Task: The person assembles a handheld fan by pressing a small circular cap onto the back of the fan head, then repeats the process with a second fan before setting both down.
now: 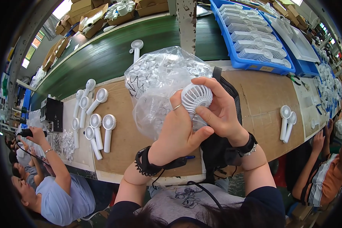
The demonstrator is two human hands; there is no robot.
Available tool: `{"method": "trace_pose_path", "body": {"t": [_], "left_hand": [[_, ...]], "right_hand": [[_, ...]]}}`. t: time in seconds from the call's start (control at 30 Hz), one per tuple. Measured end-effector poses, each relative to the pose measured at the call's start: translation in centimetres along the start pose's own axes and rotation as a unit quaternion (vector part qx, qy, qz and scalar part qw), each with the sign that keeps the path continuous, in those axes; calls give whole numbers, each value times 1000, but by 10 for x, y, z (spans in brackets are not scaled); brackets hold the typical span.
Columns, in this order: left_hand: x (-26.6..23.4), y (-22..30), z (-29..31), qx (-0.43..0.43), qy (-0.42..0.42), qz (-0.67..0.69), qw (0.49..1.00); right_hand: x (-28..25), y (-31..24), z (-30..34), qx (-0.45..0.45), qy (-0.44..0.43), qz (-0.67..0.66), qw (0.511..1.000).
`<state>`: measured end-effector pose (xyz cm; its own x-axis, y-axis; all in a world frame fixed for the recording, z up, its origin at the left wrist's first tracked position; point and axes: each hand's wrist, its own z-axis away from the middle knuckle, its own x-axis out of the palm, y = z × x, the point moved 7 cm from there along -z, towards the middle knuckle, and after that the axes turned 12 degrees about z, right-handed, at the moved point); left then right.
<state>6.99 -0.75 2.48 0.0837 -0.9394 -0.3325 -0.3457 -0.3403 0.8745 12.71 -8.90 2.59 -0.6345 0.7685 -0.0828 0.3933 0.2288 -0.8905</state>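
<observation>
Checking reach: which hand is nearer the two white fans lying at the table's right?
Right. The right hand is on the held fan, left of the two white fans; the left hand, at the held fan's left, is farther away.

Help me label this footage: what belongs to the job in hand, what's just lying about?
Likely job:
white fan, in left hand and right hand
other white fans
clear bag of small white pieces

Apparently lying about:
blue pen-like item
green-handled tool
</observation>
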Motion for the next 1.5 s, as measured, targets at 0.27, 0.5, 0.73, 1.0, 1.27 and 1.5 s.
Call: {"method": "trace_pose_path", "body": {"t": [0.27,0.5,0.73,1.0,1.27,1.5], "left_hand": [[-5,-5,-4,-19,21,127,991],[0,-13,-2,-197,-7,490,849],[3,-6,-4,-210,-33,560,801],[-4,-1,-3,-184,-18,425,886],[-15,23,2,62,-28,247,967],[-79,20,28,-109,37,382,917]], "right_hand": [[0,-2,-1,22,-9,0,1000],[2,-16,3,57,-54,-114,990],[-1,-19,0,36,-66,-100,992],[-2,-21,-1,20,-21,35,999],[1,-36,32,-10,81,91,993],[4,-68,35,-172,116,191,959]]}}
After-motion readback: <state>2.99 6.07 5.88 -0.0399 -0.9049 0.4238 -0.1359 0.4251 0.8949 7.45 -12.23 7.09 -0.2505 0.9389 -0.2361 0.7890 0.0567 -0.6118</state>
